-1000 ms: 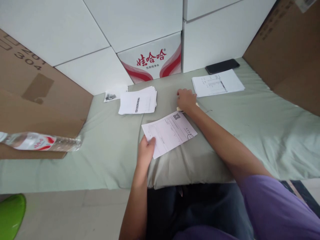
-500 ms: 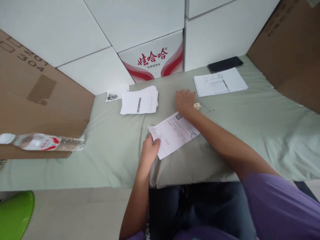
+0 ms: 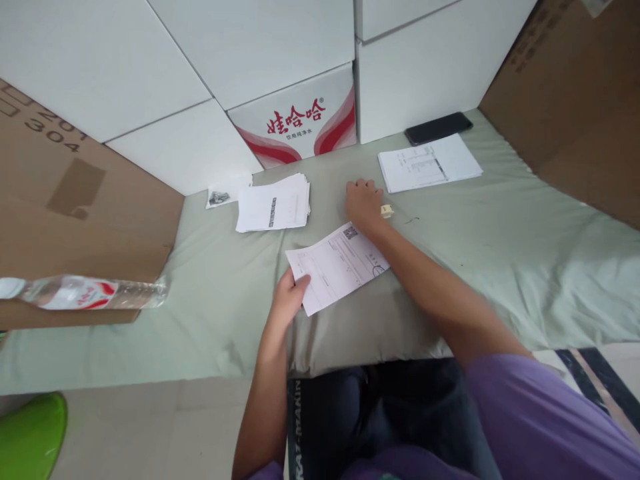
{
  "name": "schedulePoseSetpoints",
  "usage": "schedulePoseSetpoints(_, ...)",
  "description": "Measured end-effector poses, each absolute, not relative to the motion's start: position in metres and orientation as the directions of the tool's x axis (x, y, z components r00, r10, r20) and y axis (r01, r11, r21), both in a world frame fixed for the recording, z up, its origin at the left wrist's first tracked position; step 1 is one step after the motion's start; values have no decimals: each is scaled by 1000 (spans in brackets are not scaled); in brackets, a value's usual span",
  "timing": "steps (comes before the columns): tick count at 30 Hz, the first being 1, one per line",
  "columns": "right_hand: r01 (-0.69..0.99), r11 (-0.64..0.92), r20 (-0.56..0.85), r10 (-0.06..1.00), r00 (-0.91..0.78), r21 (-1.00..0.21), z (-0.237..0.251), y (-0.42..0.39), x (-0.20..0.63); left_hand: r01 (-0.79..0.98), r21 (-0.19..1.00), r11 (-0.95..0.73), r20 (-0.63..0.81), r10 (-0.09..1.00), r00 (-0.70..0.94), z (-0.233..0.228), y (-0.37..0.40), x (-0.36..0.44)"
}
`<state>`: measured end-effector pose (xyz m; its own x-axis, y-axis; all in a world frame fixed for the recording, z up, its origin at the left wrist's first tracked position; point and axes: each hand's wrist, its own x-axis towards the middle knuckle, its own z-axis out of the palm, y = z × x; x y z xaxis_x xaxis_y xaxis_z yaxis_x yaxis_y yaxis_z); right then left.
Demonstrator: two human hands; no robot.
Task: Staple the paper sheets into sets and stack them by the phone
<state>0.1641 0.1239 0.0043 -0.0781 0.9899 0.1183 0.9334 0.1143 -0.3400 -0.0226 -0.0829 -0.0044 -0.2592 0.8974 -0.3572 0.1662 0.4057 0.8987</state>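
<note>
A printed sheet [image 3: 336,265] with a QR code lies on the green cloth in front of me. My left hand [image 3: 287,298] pinches its near left corner. My right hand [image 3: 363,201] rests palm down on the cloth just beyond the sheet's far corner, its fingers together and nothing visible in it. A small cream-coloured object [image 3: 387,211] lies right beside that hand. A stack of printed papers [image 3: 273,205] sits to the left of the right hand.
Another printed sheet [image 3: 429,163] and a black phone [image 3: 439,128] lie at the back right. White boxes and a red-printed water carton [image 3: 300,121] line the back. Brown cardboard [image 3: 75,200] stands left, with a water bottle [image 3: 83,292] on its side. A green object [image 3: 27,433] sits bottom left.
My right hand has flattened and shifted slightly beyond the sheet, leaving the small cream object uncovered beside it. My left hand keeps its hold on the sheet's corner. The camera shifted a little.
</note>
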Motion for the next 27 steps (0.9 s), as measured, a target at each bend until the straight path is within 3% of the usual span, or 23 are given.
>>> schedulePoseSetpoints(3,915,98,133,990,-49,-391,5,122,166,174,884,435,-380,883,-275,-3,-85,-22)
schedulePoseSetpoints(7,860,88,167,986,-4,-503,9,123,171,114,928,356,-311,905,-290,-7,-85,-22)
schedulePoseSetpoints(12,628,166,251,967,48,-760,8,138,182,40,965,260,-236,923,-304,-16,-85,-26)
schedulePoseSetpoints(15,492,217,288,955,71,-843,4,146,187,14,975,221,-204,923,-326,-17,-88,-28)
schedulePoseSetpoints(22,395,167,208,976,62,-903,18,147,191,-8,979,203,-186,878,-441,-11,-100,-43)
schedulePoseSetpoints(27,245,120,80,983,-167,-962,47,133,188,13,998,57,-41,835,-549,-2,-97,-60)
